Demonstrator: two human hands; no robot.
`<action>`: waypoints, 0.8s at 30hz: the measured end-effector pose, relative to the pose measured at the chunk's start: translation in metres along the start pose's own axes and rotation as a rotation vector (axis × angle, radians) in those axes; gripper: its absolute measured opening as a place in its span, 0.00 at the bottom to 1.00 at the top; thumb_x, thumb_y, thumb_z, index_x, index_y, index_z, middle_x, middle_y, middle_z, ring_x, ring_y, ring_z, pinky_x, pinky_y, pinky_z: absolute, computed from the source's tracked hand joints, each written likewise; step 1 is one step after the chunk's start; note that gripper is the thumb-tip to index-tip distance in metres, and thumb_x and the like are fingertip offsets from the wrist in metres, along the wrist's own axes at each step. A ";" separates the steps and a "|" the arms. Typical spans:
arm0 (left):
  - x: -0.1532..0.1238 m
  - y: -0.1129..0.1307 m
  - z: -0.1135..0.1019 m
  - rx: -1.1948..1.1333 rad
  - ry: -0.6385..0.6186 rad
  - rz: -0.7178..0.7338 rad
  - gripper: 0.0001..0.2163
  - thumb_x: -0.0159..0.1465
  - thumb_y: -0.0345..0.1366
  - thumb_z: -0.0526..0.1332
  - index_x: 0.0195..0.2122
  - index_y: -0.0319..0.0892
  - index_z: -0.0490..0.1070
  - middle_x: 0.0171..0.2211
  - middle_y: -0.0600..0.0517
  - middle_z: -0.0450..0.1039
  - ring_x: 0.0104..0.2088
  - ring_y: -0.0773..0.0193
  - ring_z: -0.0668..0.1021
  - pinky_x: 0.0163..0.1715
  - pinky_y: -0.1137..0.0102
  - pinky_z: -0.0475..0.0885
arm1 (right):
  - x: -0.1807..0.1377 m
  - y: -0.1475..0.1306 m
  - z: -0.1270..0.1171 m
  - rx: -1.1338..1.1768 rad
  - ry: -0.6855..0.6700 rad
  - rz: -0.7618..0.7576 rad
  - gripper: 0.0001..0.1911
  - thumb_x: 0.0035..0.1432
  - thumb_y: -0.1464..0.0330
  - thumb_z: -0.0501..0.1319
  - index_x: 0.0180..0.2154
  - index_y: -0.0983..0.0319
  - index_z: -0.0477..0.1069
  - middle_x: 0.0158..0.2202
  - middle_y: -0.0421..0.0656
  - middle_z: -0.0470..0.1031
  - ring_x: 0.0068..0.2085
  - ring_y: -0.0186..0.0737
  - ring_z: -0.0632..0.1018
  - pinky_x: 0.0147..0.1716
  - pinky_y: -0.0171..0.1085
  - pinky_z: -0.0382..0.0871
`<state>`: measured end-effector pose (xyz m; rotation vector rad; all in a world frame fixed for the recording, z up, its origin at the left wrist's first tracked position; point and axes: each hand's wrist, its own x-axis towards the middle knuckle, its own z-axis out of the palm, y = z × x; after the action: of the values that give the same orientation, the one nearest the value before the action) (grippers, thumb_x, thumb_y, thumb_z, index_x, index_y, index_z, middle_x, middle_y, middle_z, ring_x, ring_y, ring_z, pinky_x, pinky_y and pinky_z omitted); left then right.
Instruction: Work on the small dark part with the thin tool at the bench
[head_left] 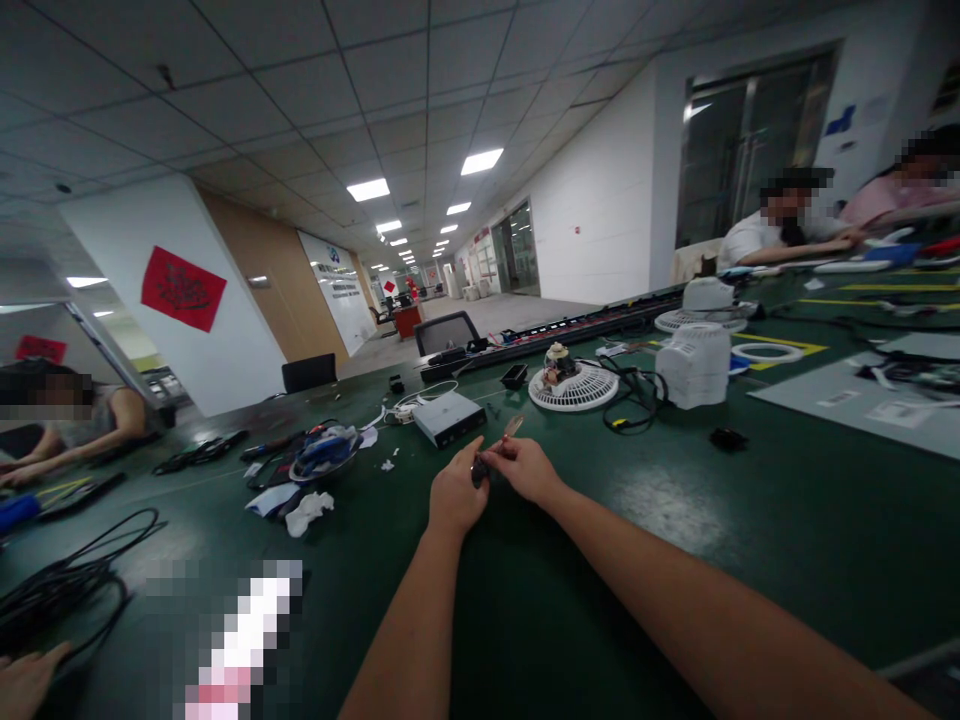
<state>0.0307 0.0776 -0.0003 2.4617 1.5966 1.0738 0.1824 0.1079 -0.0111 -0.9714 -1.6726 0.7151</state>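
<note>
Over the dark green tabletop (660, 610), my two hands meet in front of the silver optical drive. My left hand (459, 492) is closed around a small dark part (478, 472), mostly hidden by the fingers. My right hand (531, 468) pinches a slim tool with a translucent end (514, 426), which looks like a small screwdriver; its tip is hidden at the dark part. Just beyond my hands lies the optical drive (448, 417). A white fan grille (577, 388) with a motor on it sits beyond my right hand, near a small black open box (514, 376).
To the right stand a white plastic housing (694, 365) and a black cable (637, 395). Crumpled white tissue (309, 513) and a bowl with blue items (326, 452) lie left. Coiled black cable (60, 590) is near another person's hand (30, 682). Other people sit at both sides.
</note>
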 end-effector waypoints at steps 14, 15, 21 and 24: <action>0.000 0.001 -0.001 0.027 -0.071 -0.066 0.27 0.57 0.25 0.60 0.59 0.47 0.63 0.54 0.49 0.71 0.52 0.59 0.74 0.53 0.66 0.68 | 0.001 0.006 0.004 0.003 -0.074 0.156 0.10 0.53 0.63 0.63 0.29 0.63 0.79 0.29 0.45 0.81 0.32 0.42 0.80 0.32 0.36 0.72; 0.000 0.001 -0.001 0.030 -0.061 -0.073 0.27 0.57 0.26 0.60 0.59 0.46 0.62 0.54 0.48 0.71 0.52 0.59 0.74 0.53 0.66 0.68 | 0.001 0.004 0.003 -0.011 -0.051 0.128 0.10 0.53 0.63 0.63 0.29 0.62 0.79 0.30 0.45 0.81 0.33 0.42 0.80 0.34 0.36 0.72; 0.002 -0.002 -0.001 0.103 0.055 -0.192 0.24 0.61 0.30 0.59 0.59 0.44 0.61 0.52 0.45 0.72 0.49 0.56 0.76 0.48 0.65 0.70 | 0.001 -0.005 -0.006 0.028 -0.097 0.081 0.16 0.62 0.60 0.51 0.34 0.61 0.74 0.22 0.39 0.76 0.23 0.36 0.75 0.26 0.34 0.68; 0.002 -0.005 -0.001 0.123 0.102 -0.253 0.23 0.62 0.31 0.58 0.60 0.43 0.61 0.52 0.43 0.72 0.48 0.55 0.76 0.48 0.64 0.70 | 0.001 -0.006 -0.014 -0.045 -0.271 0.002 0.16 0.61 0.60 0.52 0.26 0.61 0.70 0.23 0.40 0.76 0.24 0.35 0.74 0.27 0.33 0.67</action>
<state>0.0261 0.0811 -0.0006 2.2234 1.9960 1.1078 0.1941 0.1057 -0.0021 -0.9393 -1.9294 0.8431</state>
